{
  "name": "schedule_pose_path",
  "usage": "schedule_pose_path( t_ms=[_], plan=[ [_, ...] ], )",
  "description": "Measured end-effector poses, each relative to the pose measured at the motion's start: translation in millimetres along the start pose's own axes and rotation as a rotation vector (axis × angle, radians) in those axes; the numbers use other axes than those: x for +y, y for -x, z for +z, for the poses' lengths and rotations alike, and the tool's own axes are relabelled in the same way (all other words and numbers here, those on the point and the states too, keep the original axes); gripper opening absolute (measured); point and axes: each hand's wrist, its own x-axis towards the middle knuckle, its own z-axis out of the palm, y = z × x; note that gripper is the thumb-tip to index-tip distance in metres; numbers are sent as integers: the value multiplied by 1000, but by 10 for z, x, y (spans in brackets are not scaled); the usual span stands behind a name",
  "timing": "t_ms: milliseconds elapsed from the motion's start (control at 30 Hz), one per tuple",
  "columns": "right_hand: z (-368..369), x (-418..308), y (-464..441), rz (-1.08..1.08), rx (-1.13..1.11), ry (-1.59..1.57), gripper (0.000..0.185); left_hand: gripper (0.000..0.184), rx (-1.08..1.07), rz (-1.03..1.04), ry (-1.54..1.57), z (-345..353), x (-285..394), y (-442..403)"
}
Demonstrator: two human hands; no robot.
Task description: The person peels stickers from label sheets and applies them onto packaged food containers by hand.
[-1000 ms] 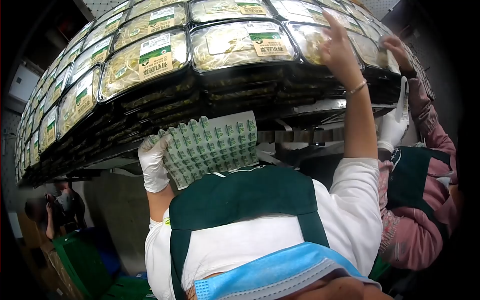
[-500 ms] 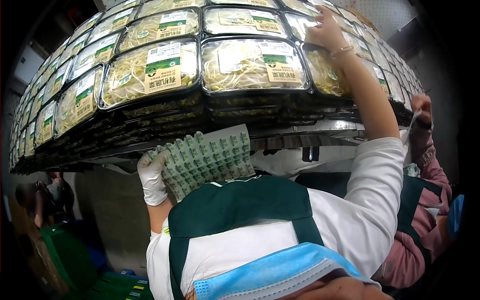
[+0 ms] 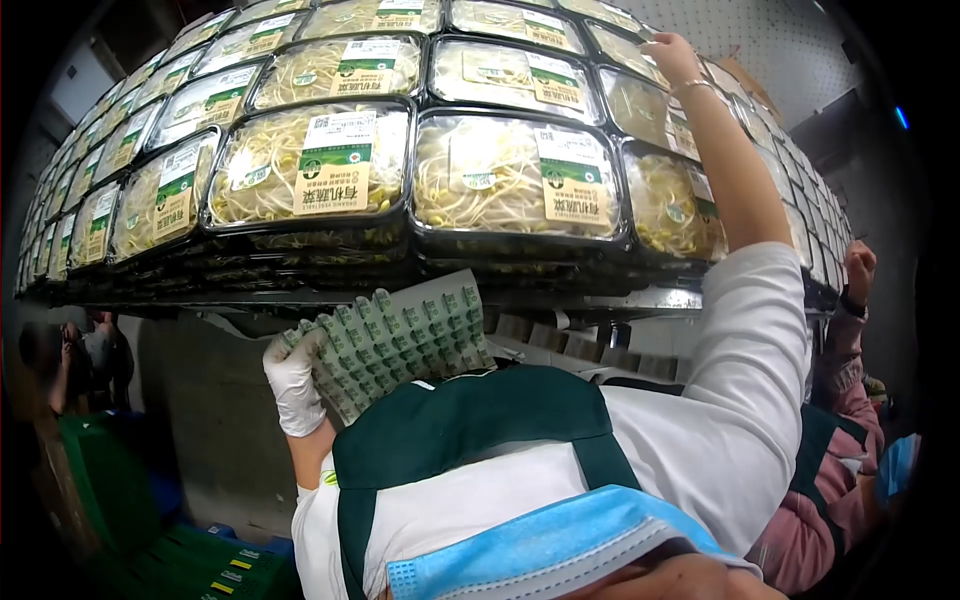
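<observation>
My left hand [image 3: 296, 385], in a white glove, grips the left edge of a sheet of small green stickers [image 3: 405, 335] at chest height, below the table edge. The sheet bends, with rows of stickers along it. My right hand [image 3: 676, 60] is bare, with a bracelet at the wrist, and reaches over the packs towards the far right. Its fingers are bent together at a far pack [image 3: 622, 42]; whatever they hold is too small to make out. Nearer me are black trays of bean sprouts [image 3: 520, 180] under clear film, bearing green and tan labels.
Stacked sprout packs [image 3: 310, 170] cover the table in rows. At the right, a co-worker in a pink sleeve [image 3: 848, 365] has a raised, closed hand [image 3: 860, 265]. Green crates [image 3: 110, 480] stand low at the left. Another person [image 3: 100, 360] is in the left background.
My right hand has moved from a nearer pack to one farther back. The packs sit lower in view. The sticker sheet stays in my left hand. The co-worker's hand no longer shows the white strip.
</observation>
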Motion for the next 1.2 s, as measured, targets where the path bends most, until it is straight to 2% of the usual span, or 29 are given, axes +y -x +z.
schedule_pose_path(
  t_ms=[133, 200, 300, 333, 433, 467, 533, 567, 600, 667, 733, 833, 900, 933, 1000, 1033, 1067, 1133, 1200],
  plan=[
    [273, -43, -166, -166, -32, 343, 38, 4, -39, 72, 83, -155, -208, -29],
    [233, -51, -39, -175, -90, 313, 42, 4, -3, 19, 159, -137, -224, 0],
    [139, 138, -151, -126, -157, 682, 57, 5, -9, 8, 156, -140, -220, 1],
    [41, 211, -177, -114, -218, 679, 63, 3, 25, 15, 157, -106, -193, 16],
    [-134, 265, -192, -138, -155, 312, 65, 4, 86, 17, 180, -64, -224, 36],
    [-104, 241, -205, -114, -68, 169, 57, 4, 110, 18, 186, -63, -232, 45],
    [-40, 150, -186, -46, -67, -83, 50, 5, 131, 21, 193, -12, -208, 71],
    [8, 90, -141, -92, -53, -126, 44, 5, 127, 18, 192, -13, -207, 82],
    [54, 57, -107, -140, -53, -94, 43, 5, 121, 15, 191, -35, -214, 99],
    [112, 3, -45, -271, -89, 217, 39, 6, 119, 29, 189, -40, -236, 102],
    [179, -33, 58, -396, -133, 240, 34, 6, 120, 53, 228, -16, -225, 107],
    [216, -23, 9, -377, -213, 262, 40, 6, 102, 44, 169, -30, -200, 112],
    [249, 5, -16, -429, -94, 620, 49, 4, 68, 64, 169, -83, -268, 104],
    [216, 19, -20, -253, -149, 656, 68, 7, 36, 85, 169, -126, -304, 103],
    [98, 94, -30, 12, -288, 639, 81, 7, 20, 82, 151, -256, -354, 112],
    [87, 197, -112, -3, -273, 630, 89, 7, 5, 75, 138, -255, -353, 120],
    [105, 272, -229, -61, -175, 585, 77, 7, 15, 77, 147, -210, -350, 143],
    [-6, 199, -640, -117, -394, 553, 58, 4, 134, 55, 190, -65, -223, 176],
    [29, 19, -871, -15, -139, 447, 44, 4, 161, 66, 187, -93, -274, 187]
  ],
)
